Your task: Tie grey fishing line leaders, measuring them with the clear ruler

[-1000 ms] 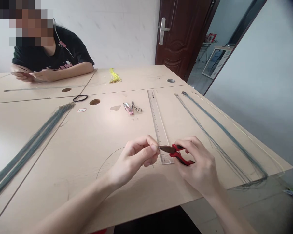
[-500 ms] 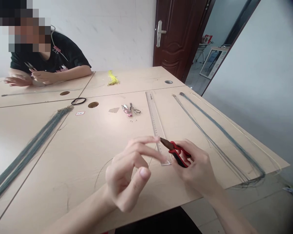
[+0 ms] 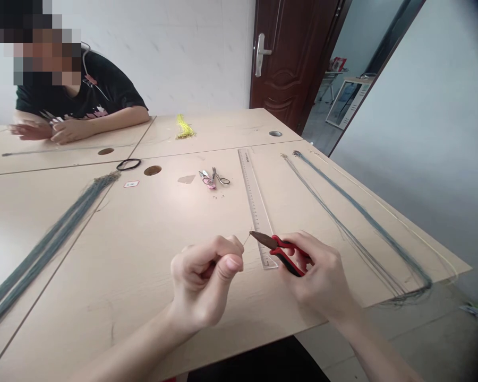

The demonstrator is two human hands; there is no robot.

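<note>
My right hand point(image 3: 318, 265) is wrapped round the red and black handles of a pair of pliers point(image 3: 265, 240), whose jaws point left. At the jaw tips a thin cord point(image 3: 246, 240) runs to my left hand point(image 3: 209, 278). The thumb and curled fingers of that hand pinch the cord; its other end is hidden. Beneath the pliers a clear ruler point(image 3: 252, 196) lies on the wooden table point(image 3: 143, 297). Whatever small piece sits between the jaws is too tiny to name.
Small scissors point(image 3: 222, 179) lie beyond my hands, by a scrap point(image 3: 186, 179). Grey-green cord bundles stretch along the left point(image 3: 59, 228) and right point(image 3: 354, 207). A yellow bundle point(image 3: 184, 128) and black ring point(image 3: 128, 165) lie farther back. Another person point(image 3: 103, 101) leans on the table.
My left fingers, stretched out toward the plier tips before, have curled into a pinch on the cord. The plier jaws have shifted slightly left and down.
</note>
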